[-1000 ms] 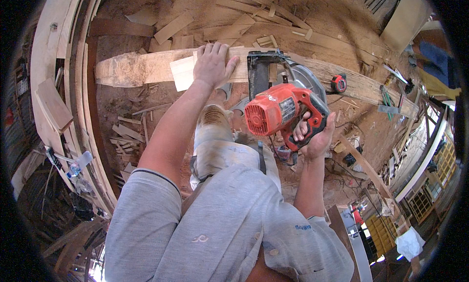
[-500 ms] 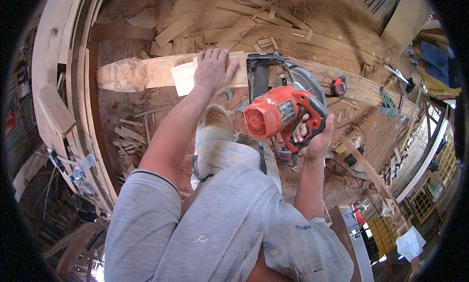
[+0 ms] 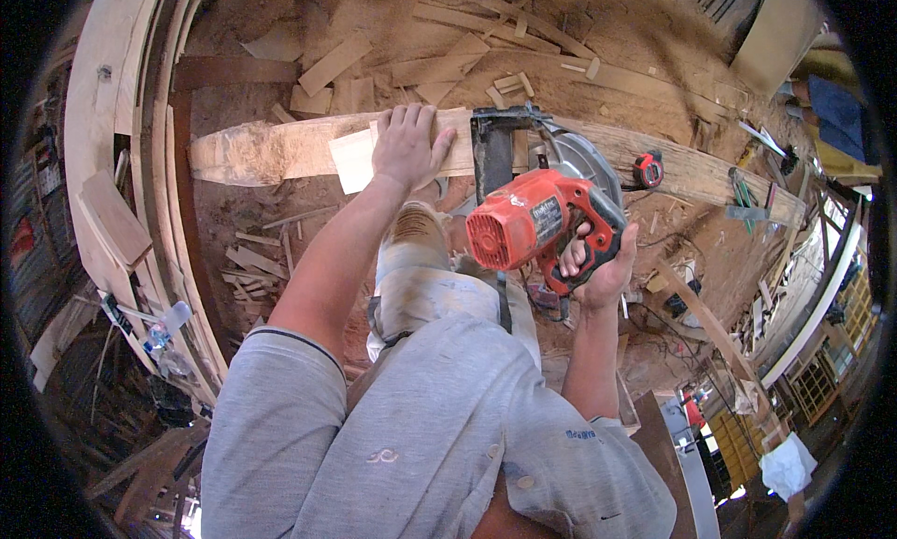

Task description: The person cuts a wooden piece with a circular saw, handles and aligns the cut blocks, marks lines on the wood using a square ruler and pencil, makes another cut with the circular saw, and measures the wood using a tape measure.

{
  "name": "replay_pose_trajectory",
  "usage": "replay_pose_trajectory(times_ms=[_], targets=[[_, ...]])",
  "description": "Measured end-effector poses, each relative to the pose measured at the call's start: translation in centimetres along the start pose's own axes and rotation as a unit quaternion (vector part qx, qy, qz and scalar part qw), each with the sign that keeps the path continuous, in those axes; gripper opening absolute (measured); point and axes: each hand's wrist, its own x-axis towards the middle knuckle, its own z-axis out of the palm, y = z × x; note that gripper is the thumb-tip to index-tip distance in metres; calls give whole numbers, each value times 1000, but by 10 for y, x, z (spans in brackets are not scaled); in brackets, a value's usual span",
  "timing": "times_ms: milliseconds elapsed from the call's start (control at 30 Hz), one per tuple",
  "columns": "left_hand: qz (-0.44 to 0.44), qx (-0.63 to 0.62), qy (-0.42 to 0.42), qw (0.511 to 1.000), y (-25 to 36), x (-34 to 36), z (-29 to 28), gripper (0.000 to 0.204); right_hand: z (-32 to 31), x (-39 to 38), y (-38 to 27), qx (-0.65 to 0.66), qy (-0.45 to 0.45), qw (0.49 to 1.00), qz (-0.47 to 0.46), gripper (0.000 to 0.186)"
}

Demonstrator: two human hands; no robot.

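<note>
My right hand (image 3: 596, 263) is closed round the rear handle of a red and black circular saw (image 3: 516, 223). The saw's dark base plate (image 3: 493, 151) rests across a long wooden plank (image 3: 308, 147), and its round guard hides part of the wood. To the left of the saw, my left hand (image 3: 406, 147) presses on a thin pale board (image 3: 453, 139) lying over the plank, fingers stretched toward the far edge and thumb apart. A small pale wood piece (image 3: 352, 162) juts out beside that hand. Where the blade meets the wood cannot be seen.
On the plank right of the saw sits a red and black tape measure (image 3: 648, 169), with green-handled tools (image 3: 743, 198) farther along. Offcuts (image 3: 336, 61) and sawdust litter the ground. Long boards (image 3: 103, 100) stand stacked at the left, with a plastic bottle (image 3: 161, 338) by them.
</note>
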Motion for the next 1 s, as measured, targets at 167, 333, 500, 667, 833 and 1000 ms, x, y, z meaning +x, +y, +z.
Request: replay_pose_trajectory(times_ms=[167,333,500,667,833,1000], targets=[[-3,0,-1,1000,1,0,-1,54,3,0,-1,1,8,1000,-1,83],[-14,-15,5,1000,1,1,0,52,2,0,-2,-4,4,1000,9,86],[-19,-11,10,1000,2,4,1,52,-1,-2,3,0,5,1000,15,85],[-18,-13,8,1000,0,3,1,52,-1,-3,6,10,8,1000,13,84],[-3,-10,7,1000,-2,2,2,54,6,-4,3,-5,23,1000,-2,83],[-4,-9,0,1000,0,1,-2,55,6,-2,3,-6,26,1000,-4,83]])
